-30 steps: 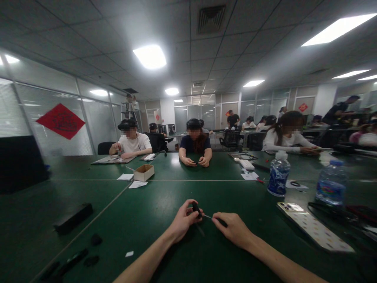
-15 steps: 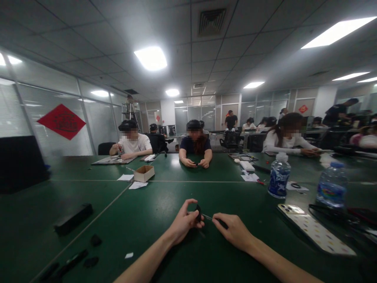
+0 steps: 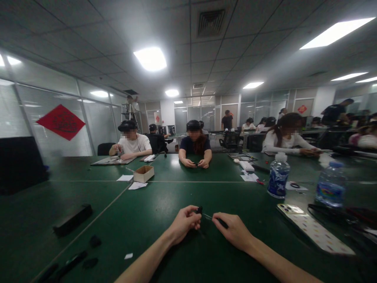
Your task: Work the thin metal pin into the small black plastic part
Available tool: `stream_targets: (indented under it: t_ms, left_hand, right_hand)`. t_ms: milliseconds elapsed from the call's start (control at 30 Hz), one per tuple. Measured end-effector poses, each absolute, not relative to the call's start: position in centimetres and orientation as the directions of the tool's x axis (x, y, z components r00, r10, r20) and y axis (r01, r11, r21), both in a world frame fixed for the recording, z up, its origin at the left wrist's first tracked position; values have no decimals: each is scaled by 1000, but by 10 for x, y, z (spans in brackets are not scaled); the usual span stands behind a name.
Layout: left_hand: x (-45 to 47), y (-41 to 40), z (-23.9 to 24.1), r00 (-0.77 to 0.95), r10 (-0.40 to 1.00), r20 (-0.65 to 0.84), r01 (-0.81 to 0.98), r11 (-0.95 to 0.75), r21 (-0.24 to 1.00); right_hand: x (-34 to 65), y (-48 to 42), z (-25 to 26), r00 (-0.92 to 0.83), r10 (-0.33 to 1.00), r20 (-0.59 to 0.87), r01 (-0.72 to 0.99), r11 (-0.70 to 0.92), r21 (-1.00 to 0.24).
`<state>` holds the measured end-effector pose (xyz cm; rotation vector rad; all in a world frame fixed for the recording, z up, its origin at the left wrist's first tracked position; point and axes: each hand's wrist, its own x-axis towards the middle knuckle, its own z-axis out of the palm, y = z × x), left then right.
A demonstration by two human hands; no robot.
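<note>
My left hand (image 3: 185,221) is closed on a small black part (image 3: 199,210), pinched between thumb and fingers; its exact kind is too small to make out. Held in my right hand (image 3: 234,228) is a screwdriver (image 3: 207,216), its thin metal shaft pointing left toward the black part. The dark handle is mostly hidden inside my fingers. Between the shaft's tip and the part a small gap seems to show. Both hands are over the green table (image 3: 165,251).
On the left lie a long black box-like piece (image 3: 72,220), several small black parts (image 3: 90,262) and a white scrap (image 3: 129,256). A phone (image 3: 315,228) and two bottles (image 3: 278,175) are on the right. Beyond are an open cardboard box (image 3: 143,173) and several seated people.
My left hand has turned the black part, so it now shows smaller and slightly higher at the fingertips. My right hand with the screwdriver has hardly moved.
</note>
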<state>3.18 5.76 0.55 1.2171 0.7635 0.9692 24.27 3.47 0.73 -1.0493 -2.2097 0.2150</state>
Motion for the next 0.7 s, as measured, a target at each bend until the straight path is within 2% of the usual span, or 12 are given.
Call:
stream_targets:
  t_ms: [167, 333, 533, 700]
  left_hand:
    - [34, 60, 4, 312, 949, 47, -180, 10, 984]
    - [33, 63, -1, 238, 969, 61, -299, 13, 954]
    - [33, 64, -2, 277, 957, 85, -355, 19, 934]
    - [33, 61, 2, 287, 956, 62, -320, 35, 947]
  right_hand:
    - [244, 35, 6, -454, 727, 515, 597, 678, -429]
    - [245, 35, 6, -480, 734, 481, 599, 674, -432]
    - [245, 34, 9, -465, 743, 482, 617, 662, -426]
    - [244, 34, 11, -465, 743, 482, 621, 662, -420]
